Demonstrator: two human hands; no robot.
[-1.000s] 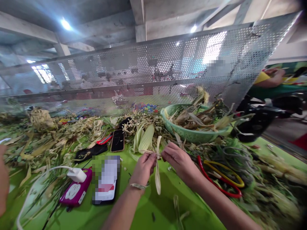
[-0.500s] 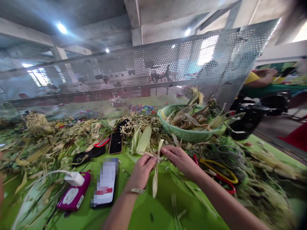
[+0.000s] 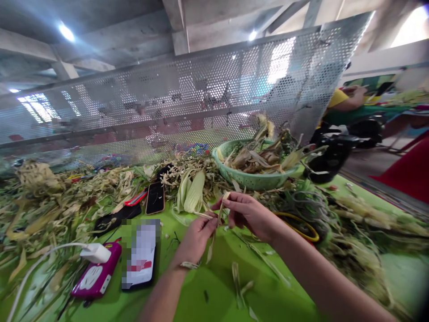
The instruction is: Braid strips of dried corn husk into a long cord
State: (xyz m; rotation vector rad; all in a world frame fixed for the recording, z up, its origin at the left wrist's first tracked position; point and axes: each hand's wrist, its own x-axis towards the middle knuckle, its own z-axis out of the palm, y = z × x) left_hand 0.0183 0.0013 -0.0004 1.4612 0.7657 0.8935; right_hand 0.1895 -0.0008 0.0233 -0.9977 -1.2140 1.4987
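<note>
Nearest: loose husk scraps [image 3: 238, 286] on the green tabletop [image 3: 281, 299]. Purple power bank [image 3: 95, 278] and lit phone [image 3: 143, 255] sit left of the forearms.

Left hand [image 3: 197, 232]: thumb and index pinched together with no visible gap, gripping the husk strip [image 3: 220, 214] partway along; tail hangs below those fingertips, just above the table.

Right hand [image 3: 246, 212]: thumb and index closed on the strip's upper end, which pokes out slightly above the pinch. Other fingers bent, partly hidden, can't tell if they touch it. So strip runs roughly upright between the two pinches.

Thin strand leads from left fingertips back to pale husk bundle [image 3: 194, 192], lying just beyond.

Farther: dark phone [image 3: 155, 199] on the left, green basket [image 3: 248, 180] of dry husks on the right. Behind all that, perforated metal screen [image 3: 187, 94].
</note>
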